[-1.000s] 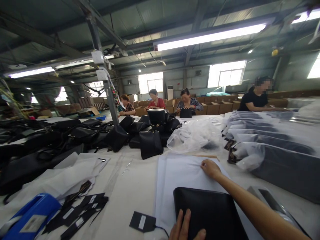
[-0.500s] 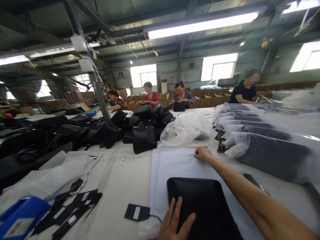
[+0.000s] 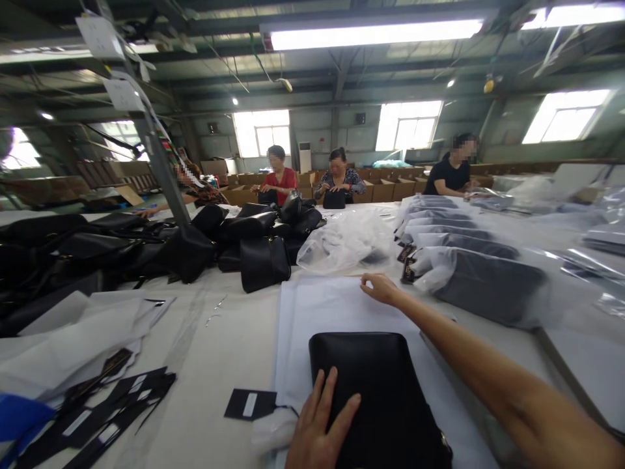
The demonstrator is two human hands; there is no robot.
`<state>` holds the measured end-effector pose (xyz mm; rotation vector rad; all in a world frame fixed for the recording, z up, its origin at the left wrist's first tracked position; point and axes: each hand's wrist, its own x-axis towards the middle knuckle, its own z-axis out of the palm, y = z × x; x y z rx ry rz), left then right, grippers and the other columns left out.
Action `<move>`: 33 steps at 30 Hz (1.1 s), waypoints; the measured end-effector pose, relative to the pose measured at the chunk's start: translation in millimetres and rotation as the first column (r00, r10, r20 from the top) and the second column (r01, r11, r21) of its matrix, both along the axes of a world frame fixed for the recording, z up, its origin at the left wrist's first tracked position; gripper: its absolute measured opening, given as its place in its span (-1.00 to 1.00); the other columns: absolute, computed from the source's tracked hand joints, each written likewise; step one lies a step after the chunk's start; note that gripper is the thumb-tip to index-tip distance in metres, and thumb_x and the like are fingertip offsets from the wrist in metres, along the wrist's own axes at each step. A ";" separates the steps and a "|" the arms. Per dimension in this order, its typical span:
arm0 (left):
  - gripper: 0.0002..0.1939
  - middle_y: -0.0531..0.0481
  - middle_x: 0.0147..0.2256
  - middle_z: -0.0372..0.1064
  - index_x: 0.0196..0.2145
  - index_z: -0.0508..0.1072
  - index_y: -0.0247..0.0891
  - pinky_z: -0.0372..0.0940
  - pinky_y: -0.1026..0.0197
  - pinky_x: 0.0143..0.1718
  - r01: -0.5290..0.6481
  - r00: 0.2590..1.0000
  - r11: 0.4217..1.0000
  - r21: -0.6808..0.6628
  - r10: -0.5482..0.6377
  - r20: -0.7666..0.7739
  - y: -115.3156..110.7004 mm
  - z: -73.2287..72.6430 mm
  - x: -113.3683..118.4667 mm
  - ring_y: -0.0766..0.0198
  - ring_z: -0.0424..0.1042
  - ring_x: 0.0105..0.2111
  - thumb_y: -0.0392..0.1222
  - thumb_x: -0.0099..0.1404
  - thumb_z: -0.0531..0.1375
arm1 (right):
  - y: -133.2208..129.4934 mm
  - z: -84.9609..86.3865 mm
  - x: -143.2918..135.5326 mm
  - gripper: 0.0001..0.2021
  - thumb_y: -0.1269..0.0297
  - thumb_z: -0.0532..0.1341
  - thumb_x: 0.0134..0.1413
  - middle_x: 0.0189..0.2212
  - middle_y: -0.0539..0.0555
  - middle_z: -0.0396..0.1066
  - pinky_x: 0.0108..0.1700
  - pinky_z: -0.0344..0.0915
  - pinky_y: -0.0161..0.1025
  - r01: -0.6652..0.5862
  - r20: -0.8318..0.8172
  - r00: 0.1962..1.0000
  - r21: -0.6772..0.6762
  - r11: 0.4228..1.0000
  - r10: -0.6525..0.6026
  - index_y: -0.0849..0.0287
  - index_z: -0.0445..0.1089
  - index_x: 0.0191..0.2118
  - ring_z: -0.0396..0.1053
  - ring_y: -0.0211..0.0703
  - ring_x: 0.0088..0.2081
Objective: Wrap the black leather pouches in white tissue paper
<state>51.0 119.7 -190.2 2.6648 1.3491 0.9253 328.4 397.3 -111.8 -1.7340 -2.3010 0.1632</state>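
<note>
A black bag [image 3: 375, 384] lies on a stack of white paper sheets [image 3: 317, 303] in front of me. My left hand [image 3: 319, 417] rests on the bag's left part, fingers stretched out and spread. Beyond the bag, my right hand [image 3: 379, 288] pinches the far edge of the paper, thumb and forefinger together. A black hang tag [image 3: 250, 404] with a white label lies left of the bag, its cord running toward my left hand. Some crumpled white wrapping [image 3: 278, 426] sits just below that tag.
Black bags [image 3: 263, 264] are heaped at the back left. Wrapped grey bags [image 3: 493, 283] lie in a row at the right, beside crumpled clear plastic [image 3: 346, 241]. More black tags [image 3: 112, 410] and a blue object [image 3: 22, 417] lie at left. Several people work across the table.
The view has swung slightly to the right, so everything sits further left in it. My left hand stays on the bag and my right hand stays at the paper's far edge.
</note>
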 end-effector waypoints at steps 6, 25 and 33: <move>0.07 -0.13 0.41 -0.31 0.36 0.00 0.07 0.25 -0.22 0.16 0.021 1.000 0.996 -0.088 -0.021 0.001 -1.6 6.3 -1.9 -0.28 -0.05 0.33 0.18 0.01 0.42 | -12.9 17.7 1.8 -0.67 0.18 0.31 0.05 -0.21 0.03 0.53 -0.06 0.25 -0.27 -0.032 -0.098 0.995 0.039 0.999 0.036 0.11 0.43 -0.05 0.45 -0.11 -0.15; -0.20 -0.24 0.42 -0.32 0.38 -0.05 -0.08 -0.09 -0.29 0.31 -0.204 0.977 0.937 0.285 0.212 0.002 59.1 140.9 -15.8 -0.14 -0.27 0.39 -0.24 0.30 0.24 | -177.3 96.8 -10.4 -0.95 0.33 0.23 0.17 -0.25 0.00 0.49 0.33 -0.16 0.12 -0.481 0.042 0.848 0.483 0.732 0.529 0.08 0.44 -0.25 0.44 -0.15 -0.16; -0.56 -0.03 -0.27 0.50 0.16 0.35 -0.23 0.10 -0.20 0.26 0.075 0.925 0.965 0.250 0.026 -0.379 47.9 160.6 -22.8 0.13 0.47 -0.19 -0.35 0.33 0.19 | -255.8 66.6 0.2 -0.86 0.38 0.16 0.25 -0.34 0.01 0.46 0.34 -0.07 0.13 -0.499 0.276 0.866 0.479 0.722 0.416 0.12 0.45 -0.15 0.40 -0.17 -0.25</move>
